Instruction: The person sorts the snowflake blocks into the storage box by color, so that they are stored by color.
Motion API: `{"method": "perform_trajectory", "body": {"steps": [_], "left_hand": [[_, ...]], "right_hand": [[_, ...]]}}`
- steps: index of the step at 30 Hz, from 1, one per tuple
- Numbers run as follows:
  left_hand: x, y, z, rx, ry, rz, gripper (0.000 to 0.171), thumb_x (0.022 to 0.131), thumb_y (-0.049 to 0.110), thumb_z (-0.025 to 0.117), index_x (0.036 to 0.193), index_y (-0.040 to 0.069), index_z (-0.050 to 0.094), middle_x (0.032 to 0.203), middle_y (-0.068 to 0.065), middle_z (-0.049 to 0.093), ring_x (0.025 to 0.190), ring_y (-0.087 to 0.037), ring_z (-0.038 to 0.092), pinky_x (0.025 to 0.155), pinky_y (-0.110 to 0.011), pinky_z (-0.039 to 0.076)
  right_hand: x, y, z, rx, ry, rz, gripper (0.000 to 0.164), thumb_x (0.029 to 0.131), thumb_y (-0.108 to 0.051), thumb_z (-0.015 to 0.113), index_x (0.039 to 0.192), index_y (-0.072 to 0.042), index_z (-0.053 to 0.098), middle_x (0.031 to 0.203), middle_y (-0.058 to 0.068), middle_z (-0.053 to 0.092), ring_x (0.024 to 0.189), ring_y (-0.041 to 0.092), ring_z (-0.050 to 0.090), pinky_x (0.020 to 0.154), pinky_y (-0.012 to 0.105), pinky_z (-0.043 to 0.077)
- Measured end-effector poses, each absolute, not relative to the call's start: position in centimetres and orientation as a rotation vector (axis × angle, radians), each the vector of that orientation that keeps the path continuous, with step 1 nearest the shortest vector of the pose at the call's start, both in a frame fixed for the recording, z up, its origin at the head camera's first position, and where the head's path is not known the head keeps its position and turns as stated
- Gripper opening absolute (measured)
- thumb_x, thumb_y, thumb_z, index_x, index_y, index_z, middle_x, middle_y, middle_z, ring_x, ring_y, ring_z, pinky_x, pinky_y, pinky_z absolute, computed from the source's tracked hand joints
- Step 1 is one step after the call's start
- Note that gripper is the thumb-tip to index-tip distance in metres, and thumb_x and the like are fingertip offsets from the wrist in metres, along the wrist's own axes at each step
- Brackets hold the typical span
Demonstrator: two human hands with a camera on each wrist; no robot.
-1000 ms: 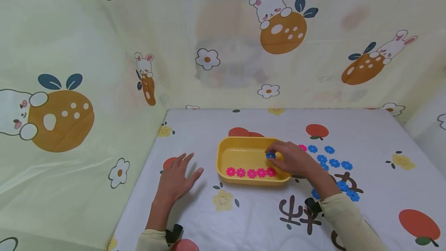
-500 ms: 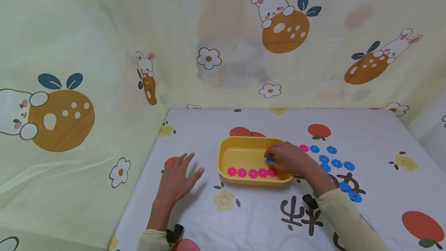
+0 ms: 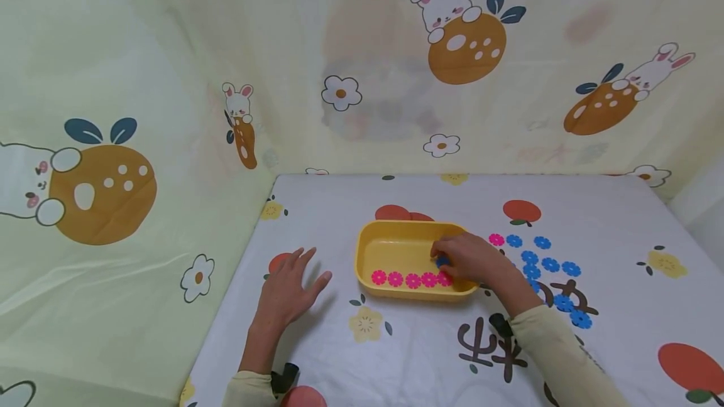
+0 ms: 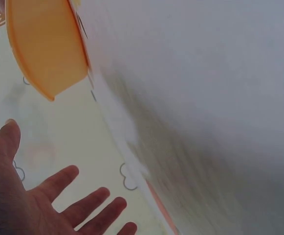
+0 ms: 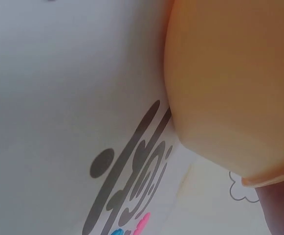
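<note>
A yellow tray (image 3: 396, 249) sits on the table, with a row of several pink flower-shaped pieces (image 3: 413, 280) along its near side. My right hand (image 3: 475, 264) reaches over the tray's right end and pinches a blue flower-shaped piece (image 3: 442, 261) low inside it, just above the last pink piece. The fingers partly cover that blue piece. In the right wrist view the tray's outer wall (image 5: 229, 88) hides most of the hand. To the left of the tray, my left hand (image 3: 290, 291) is held with fingers spread, holding nothing; the left wrist view shows its fingers apart from the tray (image 4: 46, 46).
Several blue flower pieces (image 3: 550, 264) lie scattered on the cloth right of the tray, with one pink flower piece (image 3: 496, 240) beside them. A printed white cloth (image 3: 418, 350) covers the table. Behind it hangs a pale patterned curtain (image 3: 384, 162).
My right hand has lowered the blue flower piece a little into the tray, toward the right end of the pink row. The left hand has stayed in place. The head view has shifted slightly.
</note>
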State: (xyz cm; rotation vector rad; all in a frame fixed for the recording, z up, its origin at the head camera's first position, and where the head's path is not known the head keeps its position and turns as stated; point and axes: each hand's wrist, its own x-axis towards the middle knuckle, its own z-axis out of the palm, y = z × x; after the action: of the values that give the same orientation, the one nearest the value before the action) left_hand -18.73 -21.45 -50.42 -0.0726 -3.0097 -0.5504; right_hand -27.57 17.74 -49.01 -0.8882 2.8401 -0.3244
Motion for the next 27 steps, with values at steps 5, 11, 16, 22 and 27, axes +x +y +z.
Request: {"method": "perform_trajectory", "body": {"steps": [5, 11, 16, 22, 27], "left_hand": [[-18.7, -21.3, -50.4, -0.073, -3.015, -0.55, 0.077, 0.102, 0.066, 0.058, 0.162, 0.019, 0.05, 0.166, -0.017, 0.047, 0.146, -0.041, 0.052, 0.111, -0.066, 0.048], [-18.7, -21.2, -50.4, -0.079, -3.008, -0.54, 0.077, 0.102, 0.066, 0.058, 0.162, 0.018, 0.051, 0.166, -0.017, 0.047, 0.145, -0.041, 0.053, 0.111, -0.066, 0.048], [-18.5, -21.1, -50.3, -0.091, -3.007, -0.543, 0.077, 0.102, 0.065, 0.059, 0.161, 0.018, 0.051, 0.165, -0.017, 0.048, 0.146, -0.041, 0.053, 0.111, -0.067, 0.048], [-18.5, -21.0, -50.3, -0.093, -3.021, -0.562, 0.077, 0.102, 0.065, 0.059, 0.162, 0.018, 0.05, 0.166, -0.018, 0.046, 0.148, -0.042, 0.05, 0.113, -0.068, 0.046], [-18.5, -21.1, -50.3, -0.118, -3.007, -0.551, 0.076, 0.103, 0.064, 0.058, 0.162, 0.017, 0.05, 0.165, -0.018, 0.047, 0.144, -0.043, 0.054, 0.108, -0.067, 0.05]], "right_hand": [[-27.6, 17.9, -49.2, -0.889, 2.843, -0.336, 0.034, 0.088, -0.022, 0.091, 0.118, -0.016, 0.078, 0.109, 0.0, 0.076, 0.101, 0.021, 0.07, 0.097, 0.047, 0.061], [-27.3, 18.1, -48.9, -0.92, 2.852, -0.43, 0.033, 0.091, -0.022, 0.089, 0.121, -0.015, 0.078, 0.115, 0.002, 0.076, 0.107, 0.024, 0.07, 0.097, 0.047, 0.062], [-26.6, 18.9, -48.3, -0.889, 2.869, -0.611, 0.034, 0.094, -0.024, 0.084, 0.126, -0.016, 0.076, 0.129, 0.007, 0.073, 0.121, 0.034, 0.067, 0.099, 0.054, 0.06], [-26.0, 20.8, -47.7, -0.917, 2.977, -0.786, 0.039, 0.094, -0.021, 0.085, 0.131, -0.012, 0.075, 0.142, 0.009, 0.067, 0.133, 0.037, 0.062, 0.102, 0.057, 0.058], [-25.5, 23.0, -47.1, -0.964, 3.07, -0.894, 0.046, 0.09, -0.012, 0.088, 0.133, -0.008, 0.072, 0.146, 0.013, 0.065, 0.135, 0.039, 0.062, 0.097, 0.056, 0.06]]}}
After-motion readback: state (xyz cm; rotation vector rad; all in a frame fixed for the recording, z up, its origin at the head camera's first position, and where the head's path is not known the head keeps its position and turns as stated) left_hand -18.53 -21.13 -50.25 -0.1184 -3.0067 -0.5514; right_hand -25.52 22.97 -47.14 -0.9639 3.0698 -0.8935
